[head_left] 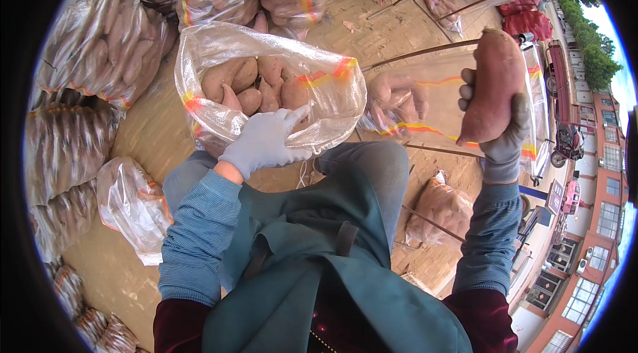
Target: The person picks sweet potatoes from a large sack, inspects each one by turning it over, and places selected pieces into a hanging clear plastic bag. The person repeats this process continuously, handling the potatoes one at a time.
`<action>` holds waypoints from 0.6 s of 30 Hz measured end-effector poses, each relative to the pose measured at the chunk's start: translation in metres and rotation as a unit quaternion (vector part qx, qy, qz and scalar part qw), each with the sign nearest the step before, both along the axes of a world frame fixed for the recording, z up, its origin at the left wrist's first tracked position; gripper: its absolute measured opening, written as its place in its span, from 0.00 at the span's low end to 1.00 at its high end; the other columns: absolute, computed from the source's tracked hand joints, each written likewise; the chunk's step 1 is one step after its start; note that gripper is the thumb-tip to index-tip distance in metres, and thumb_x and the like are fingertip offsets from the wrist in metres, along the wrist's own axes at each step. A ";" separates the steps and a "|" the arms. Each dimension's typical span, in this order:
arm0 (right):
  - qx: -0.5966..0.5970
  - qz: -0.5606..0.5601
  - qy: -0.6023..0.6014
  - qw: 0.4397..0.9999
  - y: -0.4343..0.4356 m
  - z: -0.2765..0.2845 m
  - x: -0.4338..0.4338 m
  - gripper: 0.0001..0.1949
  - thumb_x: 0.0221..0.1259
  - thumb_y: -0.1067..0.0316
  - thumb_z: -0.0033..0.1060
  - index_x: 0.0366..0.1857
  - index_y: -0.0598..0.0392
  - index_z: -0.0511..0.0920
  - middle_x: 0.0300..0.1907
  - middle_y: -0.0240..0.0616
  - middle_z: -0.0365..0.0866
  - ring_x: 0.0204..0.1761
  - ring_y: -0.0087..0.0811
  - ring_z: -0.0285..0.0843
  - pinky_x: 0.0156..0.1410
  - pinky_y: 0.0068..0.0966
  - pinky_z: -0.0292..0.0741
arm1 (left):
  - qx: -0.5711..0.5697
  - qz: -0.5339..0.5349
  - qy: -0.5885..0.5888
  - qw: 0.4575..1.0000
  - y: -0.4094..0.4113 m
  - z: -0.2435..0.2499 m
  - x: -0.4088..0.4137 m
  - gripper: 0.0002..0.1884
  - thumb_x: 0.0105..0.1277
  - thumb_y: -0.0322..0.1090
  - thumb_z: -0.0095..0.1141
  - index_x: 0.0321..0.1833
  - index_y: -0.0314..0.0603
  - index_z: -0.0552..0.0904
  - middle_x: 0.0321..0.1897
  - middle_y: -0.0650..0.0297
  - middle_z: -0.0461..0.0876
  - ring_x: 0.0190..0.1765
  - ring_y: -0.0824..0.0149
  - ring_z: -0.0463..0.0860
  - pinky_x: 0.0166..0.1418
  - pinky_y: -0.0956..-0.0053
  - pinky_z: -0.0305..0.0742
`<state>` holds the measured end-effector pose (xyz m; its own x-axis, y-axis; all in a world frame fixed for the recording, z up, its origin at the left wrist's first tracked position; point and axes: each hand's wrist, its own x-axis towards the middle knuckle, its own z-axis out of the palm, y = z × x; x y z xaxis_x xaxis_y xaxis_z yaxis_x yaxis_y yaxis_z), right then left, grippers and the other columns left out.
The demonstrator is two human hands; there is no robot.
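Note:
My right hand [503,148], in a grey work glove with darkened fingers, is raised on the right and grips a large reddish sweet potato [496,86]. Before my knees stands an open woven plastic sack [329,108] with red and yellow stripes. Several sweet potatoes [232,76] lie inside it. My left hand [271,136], in a pale grey glove, holds the sack's near rim, fingers over the edge and thumb outside. To the right, another translucent sack [438,98] stretches along metal rods, with sweet potatoes at its far end.
Full sacks [104,39] of sweet potatoes crowd the left and back. A mostly flattened sack [134,208] lies on the floor at left. Metal rods [418,56] jut across the right side. A smaller filled bag [438,211] rests by my right knee. Parked vehicles [565,141] stand farther off.

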<state>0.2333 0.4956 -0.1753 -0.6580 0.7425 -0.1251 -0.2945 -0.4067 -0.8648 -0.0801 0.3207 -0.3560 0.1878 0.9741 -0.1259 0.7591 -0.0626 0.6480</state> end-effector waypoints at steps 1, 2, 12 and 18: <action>0.065 -0.021 -0.034 0.997 0.015 0.024 0.026 0.41 0.65 0.48 0.60 0.73 0.67 0.54 0.68 0.60 0.67 0.65 0.47 0.74 0.70 0.40 0.72 | -0.043 -0.018 -0.007 0.999 -0.004 0.002 0.003 0.43 0.58 0.56 0.64 0.73 0.43 0.66 0.51 0.47 0.83 0.51 0.46 0.83 0.56 0.59 0.76; 0.132 -0.061 -0.092 0.985 0.027 0.050 0.048 0.40 0.66 0.50 0.59 0.73 0.67 0.54 0.69 0.58 0.66 0.66 0.47 0.72 0.71 0.40 0.70 | -0.084 -0.038 -0.016 0.996 -0.006 0.005 0.006 0.43 0.57 0.56 0.63 0.73 0.43 0.66 0.50 0.46 0.83 0.50 0.46 0.83 0.56 0.59 0.76; 0.318 -0.199 -0.533 0.758 0.131 0.083 0.184 0.26 0.65 0.59 0.63 0.62 0.63 0.71 0.54 0.40 0.79 0.55 0.28 0.78 0.63 0.27 0.73 | -0.183 -0.099 -0.213 0.955 0.012 0.016 0.013 0.34 0.58 0.44 0.67 0.66 0.34 0.74 0.47 0.49 0.85 0.48 0.57 0.85 0.54 0.71 0.77; 0.060 -0.058 -0.552 0.830 0.127 0.002 0.170 0.20 0.68 0.64 0.57 0.62 0.57 0.73 0.47 0.36 0.84 0.45 0.27 0.84 0.49 0.23 0.80 | -0.164 -0.097 -0.224 0.956 0.013 0.009 0.011 0.33 0.57 0.45 0.68 0.63 0.32 0.77 0.53 0.50 0.83 0.54 0.54 0.84 0.60 0.69 0.75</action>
